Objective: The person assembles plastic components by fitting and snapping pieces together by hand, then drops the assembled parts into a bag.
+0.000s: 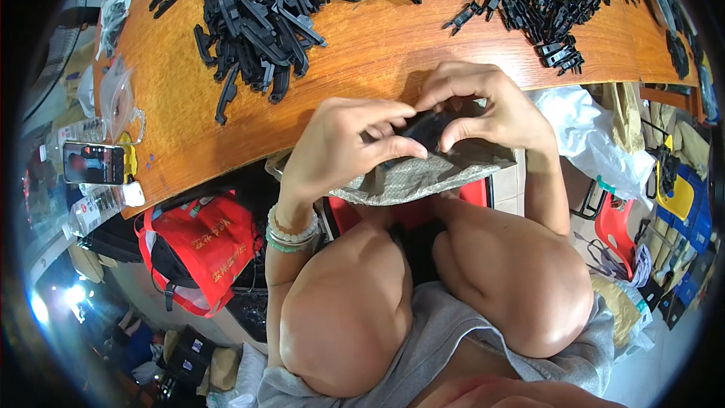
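Over the table's near edge, my left hand (332, 140) and my right hand (491, 106) come together around a black plastic part (427, 127). Fingers and thumbs of both hands curl in on it from either side, and they hide much of its shape. Just below the hands hangs the open mouth of a woven grey-beige sack (423, 183), above my knees. On the table beyond lie a heap of long black plastic pieces (257, 26) to the left and a heap of smaller black clip-like pieces (540, 11) to the right.
The wooden table (347, 53) spans the far side. At its left corner are a lit phone (94, 163) and a plastic bottle (98, 208). A red bag (200, 245) stands below left. White plastic bags (589, 132) and a red stool (615, 234) are at right.
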`<act>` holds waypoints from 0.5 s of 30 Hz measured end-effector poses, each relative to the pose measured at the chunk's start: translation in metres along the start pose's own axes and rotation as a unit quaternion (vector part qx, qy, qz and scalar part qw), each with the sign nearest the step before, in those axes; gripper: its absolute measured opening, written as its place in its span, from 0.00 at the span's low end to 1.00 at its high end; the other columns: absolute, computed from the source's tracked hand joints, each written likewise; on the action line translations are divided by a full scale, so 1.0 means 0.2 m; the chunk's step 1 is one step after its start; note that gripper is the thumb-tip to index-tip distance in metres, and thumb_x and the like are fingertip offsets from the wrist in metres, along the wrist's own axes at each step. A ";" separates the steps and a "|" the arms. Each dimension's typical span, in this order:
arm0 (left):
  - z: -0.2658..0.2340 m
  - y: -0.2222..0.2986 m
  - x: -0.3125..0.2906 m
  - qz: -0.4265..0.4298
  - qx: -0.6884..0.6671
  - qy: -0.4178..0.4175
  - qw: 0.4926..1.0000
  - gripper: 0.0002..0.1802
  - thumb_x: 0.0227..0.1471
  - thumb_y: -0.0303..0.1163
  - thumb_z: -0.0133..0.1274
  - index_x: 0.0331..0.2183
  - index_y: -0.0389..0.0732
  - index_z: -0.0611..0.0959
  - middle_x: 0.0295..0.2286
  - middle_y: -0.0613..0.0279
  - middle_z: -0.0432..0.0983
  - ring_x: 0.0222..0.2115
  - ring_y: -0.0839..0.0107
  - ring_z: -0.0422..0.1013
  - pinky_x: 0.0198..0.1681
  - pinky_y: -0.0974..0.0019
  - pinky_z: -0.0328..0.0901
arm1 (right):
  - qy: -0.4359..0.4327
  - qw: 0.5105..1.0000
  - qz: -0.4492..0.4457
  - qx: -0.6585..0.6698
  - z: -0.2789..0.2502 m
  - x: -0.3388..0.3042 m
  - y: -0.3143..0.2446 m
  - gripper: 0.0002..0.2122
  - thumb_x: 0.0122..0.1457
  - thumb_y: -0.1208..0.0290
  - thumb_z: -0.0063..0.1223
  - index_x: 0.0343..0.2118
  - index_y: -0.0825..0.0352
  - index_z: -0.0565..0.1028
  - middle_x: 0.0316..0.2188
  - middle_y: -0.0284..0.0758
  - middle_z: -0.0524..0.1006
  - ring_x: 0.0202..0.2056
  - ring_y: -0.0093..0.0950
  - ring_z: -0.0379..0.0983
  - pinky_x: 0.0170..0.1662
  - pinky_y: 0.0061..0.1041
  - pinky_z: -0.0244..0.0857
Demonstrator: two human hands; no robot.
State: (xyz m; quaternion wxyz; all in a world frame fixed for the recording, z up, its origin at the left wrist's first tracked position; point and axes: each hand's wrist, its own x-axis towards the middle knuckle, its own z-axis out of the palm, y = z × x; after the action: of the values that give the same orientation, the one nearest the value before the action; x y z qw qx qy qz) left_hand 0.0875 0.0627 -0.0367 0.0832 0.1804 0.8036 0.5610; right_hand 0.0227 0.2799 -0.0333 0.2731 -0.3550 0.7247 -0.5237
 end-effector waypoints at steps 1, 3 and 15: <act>-0.03 0.02 0.02 -0.001 0.023 -0.007 1.000 0.13 0.40 0.20 0.58 0.33 0.30 0.81 0.25 0.54 0.78 0.24 0.75 0.74 0.27 0.76 0.67 | 0.039 0.999 -0.027 0.009 0.00 0.02 0.02 0.12 0.46 0.70 0.61 0.32 0.71 0.77 0.29 0.36 0.75 0.32 0.28 0.71 0.35 0.26 0.63; -0.06 0.04 0.05 0.000 0.086 0.072 0.994 0.11 0.42 0.20 0.57 0.33 0.30 0.81 0.25 0.55 0.78 0.23 0.76 0.73 0.27 0.77 0.67 | 0.121 0.986 -0.089 -0.071 0.00 0.11 0.04 0.09 0.51 0.72 0.56 0.32 0.72 0.76 0.31 0.40 0.75 0.32 0.34 0.72 0.36 0.28 0.64; -0.30 -0.13 0.04 -0.021 0.199 0.521 0.830 0.07 0.49 0.23 0.54 0.33 0.30 0.80 0.32 0.53 0.76 0.30 0.70 0.73 0.33 0.72 0.68 | 0.250 0.833 -0.114 -0.480 0.11 0.39 0.12 0.10 0.52 0.74 0.49 0.38 0.66 0.76 0.27 0.35 0.67 0.31 0.31 0.68 0.30 0.30 0.65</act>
State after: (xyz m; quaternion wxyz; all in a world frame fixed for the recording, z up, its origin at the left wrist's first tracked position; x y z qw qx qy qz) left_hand 0.0550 0.0049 -0.0391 -0.3740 -0.1433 0.8254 0.3978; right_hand -0.0126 0.2110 -0.0654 -0.1844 -0.3787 0.8828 -0.2081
